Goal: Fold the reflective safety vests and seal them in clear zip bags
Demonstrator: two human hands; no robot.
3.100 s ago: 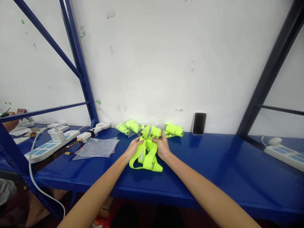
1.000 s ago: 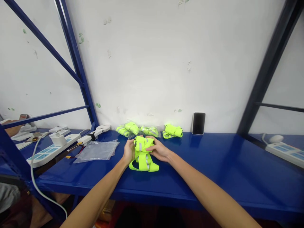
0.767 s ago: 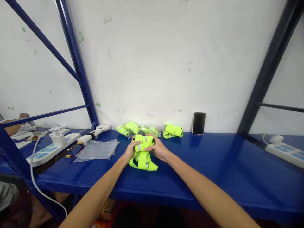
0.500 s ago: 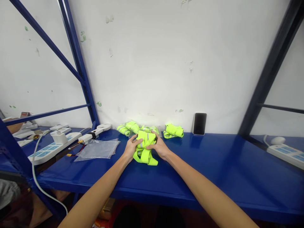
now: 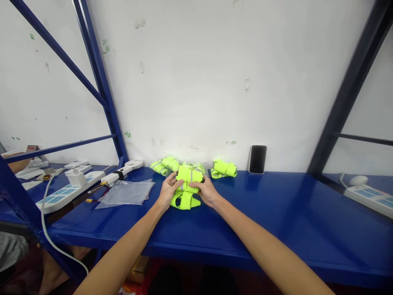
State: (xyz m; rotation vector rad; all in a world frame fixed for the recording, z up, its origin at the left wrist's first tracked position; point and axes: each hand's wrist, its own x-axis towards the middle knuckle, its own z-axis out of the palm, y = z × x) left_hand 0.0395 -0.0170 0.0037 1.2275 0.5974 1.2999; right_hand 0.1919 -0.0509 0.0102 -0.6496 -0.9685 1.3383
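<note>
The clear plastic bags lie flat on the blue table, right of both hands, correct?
Wrong side: in the head view, the clear plastic bags do lie flat on the blue table, but left of the left hand and the right hand.

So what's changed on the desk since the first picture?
The loose tail of the yellow strap has drawn up toward the roll and looks shorter. The left hand and right hand still hold the strap. The phone and flat clear bags stayed put.

Right of the folded straps [image 5: 224, 168], the blue tabletop [image 5: 276, 213] looks open; the phone [image 5: 257, 159] blocks the rear.
</note>
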